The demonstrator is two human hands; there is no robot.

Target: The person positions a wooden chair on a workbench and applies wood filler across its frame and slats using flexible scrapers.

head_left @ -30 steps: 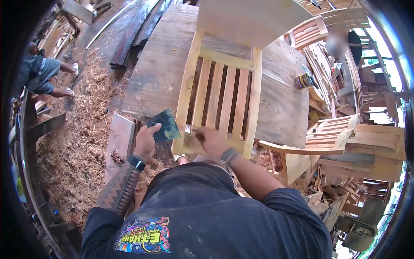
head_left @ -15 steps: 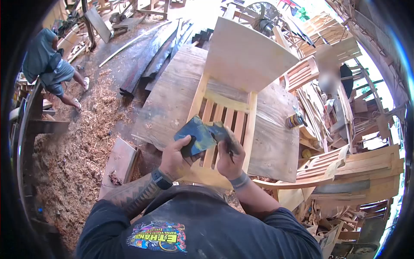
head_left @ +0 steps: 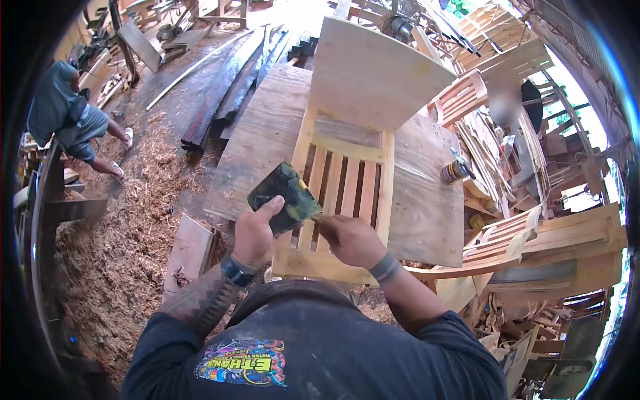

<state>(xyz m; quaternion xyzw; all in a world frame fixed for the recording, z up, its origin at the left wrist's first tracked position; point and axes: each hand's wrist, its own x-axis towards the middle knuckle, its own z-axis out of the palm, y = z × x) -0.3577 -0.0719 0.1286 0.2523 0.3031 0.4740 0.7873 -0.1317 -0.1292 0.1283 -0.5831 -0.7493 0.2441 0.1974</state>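
Note:
My left hand (head_left: pixel 257 230) grips a dark square plate (head_left: pixel 283 197) smeared with yellowish paste, its thumb on top. At the plate's right corner, my right hand (head_left: pixel 353 240) is closed round a small brownish piece, perhaps a scraper or pad, mostly hidden by the fingers. Beneath and beyond both hands lies a pale wooden chair (head_left: pixel 385 200) with a slatted back and a broad flat panel (head_left: pixel 377 73) at its far end. The chair rests on a wooden board (head_left: pixel 423 200).
An open can (head_left: pixel 455 171) stands on the board's right side. More slatted chair parts (head_left: pixel 500 240) lie at the right. Dark planks (head_left: pixel 227 87) and wood shavings (head_left: pixel 127 247) cover the floor at left, where a person (head_left: pixel 67 120) stands. Another person (head_left: pixel 531 103) is at the upper right.
My right hand has left the chair's lower rail, come up to the plate and turned palm down at its corner. The plate has tilted, and the view has shifted.

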